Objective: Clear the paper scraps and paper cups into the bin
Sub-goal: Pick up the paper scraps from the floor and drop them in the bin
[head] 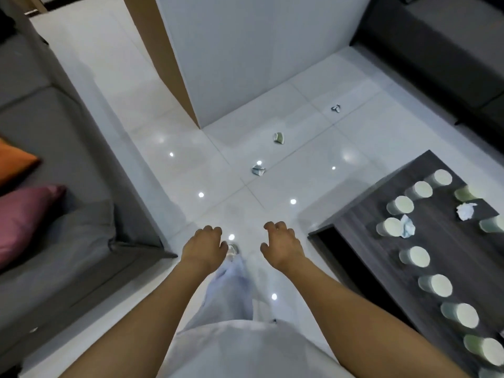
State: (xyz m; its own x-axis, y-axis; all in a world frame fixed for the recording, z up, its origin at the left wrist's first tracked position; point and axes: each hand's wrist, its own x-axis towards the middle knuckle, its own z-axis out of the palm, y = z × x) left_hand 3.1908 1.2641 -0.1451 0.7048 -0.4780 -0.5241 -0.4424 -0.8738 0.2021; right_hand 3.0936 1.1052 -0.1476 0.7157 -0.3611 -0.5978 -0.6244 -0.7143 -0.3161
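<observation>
Three crushed paper cups lie on the white tiled floor ahead: one (258, 170) nearest, one (279, 138) further on, one (336, 108) far right. Several upside-down paper cups (415, 256) stand on the dark wooden table (362, 222) at the right, with two crumpled paper scraps (407, 227) (466, 210) among them. My left hand (203, 248) and my right hand (281, 245) hang in front of me with loosely curled fingers and hold nothing. No bin is in view.
A grey sofa (68, 186) with an orange cushion (16, 159) and a pink cushion (24, 216) runs along the left. A white wall corner with a brown edge (174, 66) stands ahead. A dark sofa (436, 47) fills the top right. My leg and shoe (231, 251) are below my hands.
</observation>
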